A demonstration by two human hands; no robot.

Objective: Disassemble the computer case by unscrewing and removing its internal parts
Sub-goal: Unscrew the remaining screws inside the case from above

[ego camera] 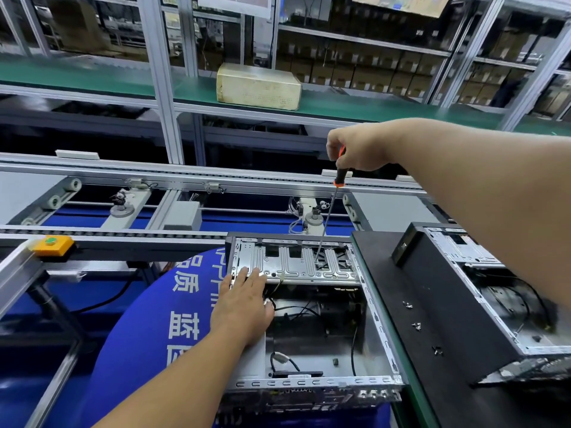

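a: head view: the case (312,332) lies open on a blue cloth (148,319), against the left edge of the dark surface (411,304).

b: and the hands?

a: the right hand (361,149) is clamped round the black and orange handle of a screwdriver (332,211). its long shaft slants down, tip on the metal bracket (293,261) at the case's far end.

b: the left?

a: the left hand (244,301) lies flat, fingers straight, on the case's left wall, fingertips touching the bracket's near left corner. the two hands are well apart.

b: inside the case?

a: black cables (296,310) and a bare metal floor.

b: around it?

a: loose screws (417,325) are scattered on the surface, just right of the case. a second case (482,291) lies open beyond them. a yellow box with a green button (51,244) sits on the conveyor rail (123,174) at left. a beige box (259,86) rests on the green shelf (77,75) behind.
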